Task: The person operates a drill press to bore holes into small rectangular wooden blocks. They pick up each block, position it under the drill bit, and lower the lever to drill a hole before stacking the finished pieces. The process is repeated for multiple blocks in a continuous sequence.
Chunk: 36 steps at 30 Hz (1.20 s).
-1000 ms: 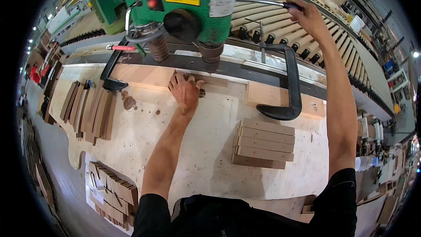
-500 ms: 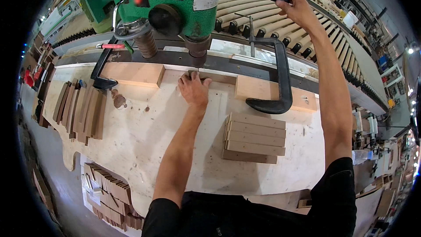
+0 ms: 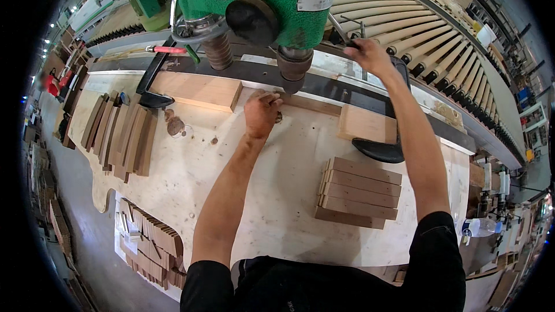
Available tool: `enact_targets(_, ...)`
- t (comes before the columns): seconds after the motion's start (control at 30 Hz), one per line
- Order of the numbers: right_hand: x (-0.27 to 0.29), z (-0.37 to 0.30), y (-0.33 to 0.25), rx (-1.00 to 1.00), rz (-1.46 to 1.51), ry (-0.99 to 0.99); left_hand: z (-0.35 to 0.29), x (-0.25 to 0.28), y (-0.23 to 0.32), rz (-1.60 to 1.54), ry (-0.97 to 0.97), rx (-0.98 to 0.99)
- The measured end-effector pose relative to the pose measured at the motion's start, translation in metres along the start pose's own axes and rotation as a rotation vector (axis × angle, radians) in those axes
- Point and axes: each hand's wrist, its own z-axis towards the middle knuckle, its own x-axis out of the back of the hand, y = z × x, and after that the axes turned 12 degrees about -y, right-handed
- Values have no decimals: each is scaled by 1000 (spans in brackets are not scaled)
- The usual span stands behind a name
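A green drill press [image 3: 315, 20] stands over a pale work board, its dark chuck [image 3: 295, 68] pointing down. Below the chuck, a thin brown wooden strip [image 3: 315, 104] lies along the back fence between two lighter wood blocks. My left hand [image 3: 261, 117] is at the strip's left end with its fingers curled in; what they hold, if anything, is hidden. My right hand [image 3: 370, 56] is closed around the end of the press's feed lever [image 3: 337, 25], above the right clamp. The drill bit cannot be made out.
Black clamps [image 3: 156, 100] hold down the left block [image 3: 199, 89] and right block [image 3: 364, 124]. Stacked brown strips [image 3: 359, 193] lie at right, more strips [image 3: 124, 138] at left. A lower pile of wood pieces [image 3: 153, 240] sits at front left. Behind runs a roller conveyor [image 3: 428, 37].
My right hand has brought the lever down and nearer. My left hand has shifted slightly left along the fence, its fingers curling in. The whole view has moved a little.
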Motion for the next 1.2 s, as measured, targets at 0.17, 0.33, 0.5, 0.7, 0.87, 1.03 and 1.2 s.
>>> enact_targets(0.17,-52,51,-20,21,61,12,-4,-1,3,-92,-21,55)
enact_targets(0.33,-65,72,-56,-85,159,-26,-5,0,-5,-240,-34,115)
enact_targets(0.5,-65,60,-7,-36,136,62,3,-6,7,41,-42,-49)
enact_targets(0.7,55,-38,24,40,175,201,-13,3,-16,255,-61,-214)
enact_targets(0.87,140,-44,31,127,55,322,-22,18,-20,352,-336,-117)
enact_targets(1.03,142,-54,-14,75,148,215,-88,102,16,297,-333,24)
enact_targets(1.2,143,-49,9,127,58,311,-167,132,78,176,-332,13)
